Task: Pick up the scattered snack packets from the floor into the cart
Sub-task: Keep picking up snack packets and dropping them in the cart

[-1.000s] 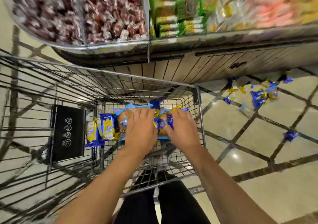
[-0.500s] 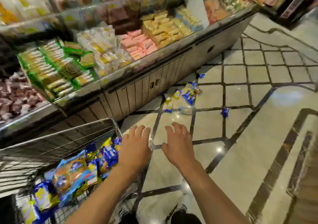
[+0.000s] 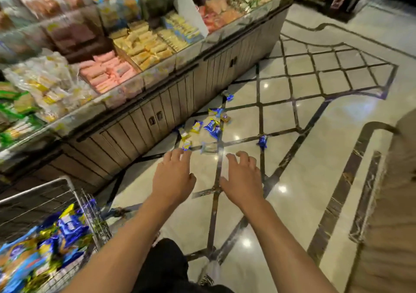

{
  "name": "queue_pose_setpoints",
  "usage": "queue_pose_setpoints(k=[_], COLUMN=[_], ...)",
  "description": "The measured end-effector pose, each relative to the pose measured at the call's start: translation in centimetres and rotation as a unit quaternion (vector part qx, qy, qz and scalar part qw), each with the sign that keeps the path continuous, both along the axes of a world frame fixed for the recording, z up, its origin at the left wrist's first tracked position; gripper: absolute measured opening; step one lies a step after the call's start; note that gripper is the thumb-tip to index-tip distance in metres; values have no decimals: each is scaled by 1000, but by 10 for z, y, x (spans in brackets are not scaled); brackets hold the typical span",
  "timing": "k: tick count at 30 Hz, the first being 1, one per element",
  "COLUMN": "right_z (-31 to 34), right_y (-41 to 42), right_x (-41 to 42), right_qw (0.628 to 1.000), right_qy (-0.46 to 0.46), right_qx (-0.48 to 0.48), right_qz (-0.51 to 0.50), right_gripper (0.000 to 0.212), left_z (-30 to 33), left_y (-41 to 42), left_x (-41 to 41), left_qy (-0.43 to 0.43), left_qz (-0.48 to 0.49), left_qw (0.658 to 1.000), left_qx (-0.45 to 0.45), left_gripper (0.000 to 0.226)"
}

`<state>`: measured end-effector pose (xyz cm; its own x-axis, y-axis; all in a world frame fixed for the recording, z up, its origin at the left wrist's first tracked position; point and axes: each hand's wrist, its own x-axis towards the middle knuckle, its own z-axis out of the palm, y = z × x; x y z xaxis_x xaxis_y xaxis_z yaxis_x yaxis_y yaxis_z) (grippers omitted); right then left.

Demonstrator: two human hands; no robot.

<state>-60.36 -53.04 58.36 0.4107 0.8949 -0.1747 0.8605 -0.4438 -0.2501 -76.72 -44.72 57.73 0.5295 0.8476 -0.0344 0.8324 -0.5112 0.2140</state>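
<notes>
Several blue and yellow snack packets (image 3: 211,125) lie scattered on the tiled floor beside the display counter. One blue packet (image 3: 262,141) lies apart to the right, another (image 3: 229,96) farther back. A clear packet (image 3: 209,147) lies just beyond my fingertips. My left hand (image 3: 172,176) and my right hand (image 3: 242,178) are stretched forward, palms down, fingers loose, holding nothing. The wire cart (image 3: 74,193) stands at the lower left with blue and yellow packets (image 3: 45,245) inside.
A long display counter (image 3: 157,112) filled with wrapped snacks runs along the left, its wooden base right behind the packets. The glossy tiled floor (image 3: 315,157) spreads to the right. A beige blurred surface (image 3: 394,202) fills the right edge.
Both hands left the packets in the cart and swung out over the floor. The view turned right and moved closer to the scattered packets; the cart slid to the lower left.
</notes>
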Motion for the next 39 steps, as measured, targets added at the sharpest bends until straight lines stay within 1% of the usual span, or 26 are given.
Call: queue_pose_setpoints(k=[6, 9, 12, 15, 17, 20, 22, 28, 34, 39], right_z=[-2, -5, -10, -11, -10, -9, -9, -24, -39, -44], right_y=[39, 72, 109, 146, 167, 196, 212, 256, 302, 349], right_x=[64, 96, 128, 159, 182, 219, 244, 319, 395, 440], right_qw=[1000, 1000, 1000, 1000, 999, 999, 999, 997, 996, 994], right_qy=[5, -1, 12, 23, 24, 21, 28, 60, 84, 68], right_qx=[-2, -7, -16, -19, -15, -6, -1, -3, -18, -52], right_qz=[-5, 1, 2, -5, -15, -31, -42, -46, 0, 61], right_gripper=[64, 64, 64, 61, 59, 58, 58, 60, 59, 62], left_z=[-3, -14, -23, -26, -23, -19, -19, -35, -45, -46], left_y=[41, 69, 100, 137, 162, 200, 221, 262, 298, 327], left_x=[67, 99, 133, 169, 194, 235, 260, 329, 387, 418], left_qy=[-8, -18, -37, -44, -48, -49, -52, -37, -31, -31], left_qz=[-6, -1, 4, 11, -1, -13, -14, -8, 49, 126], left_qw=[1000, 1000, 999, 998, 997, 998, 997, 997, 994, 985], left_qx=[-1, -12, -38, -54, -54, -48, -51, -73, -93, -110], left_gripper=[60, 60, 59, 57, 56, 54, 57, 59, 62, 59])
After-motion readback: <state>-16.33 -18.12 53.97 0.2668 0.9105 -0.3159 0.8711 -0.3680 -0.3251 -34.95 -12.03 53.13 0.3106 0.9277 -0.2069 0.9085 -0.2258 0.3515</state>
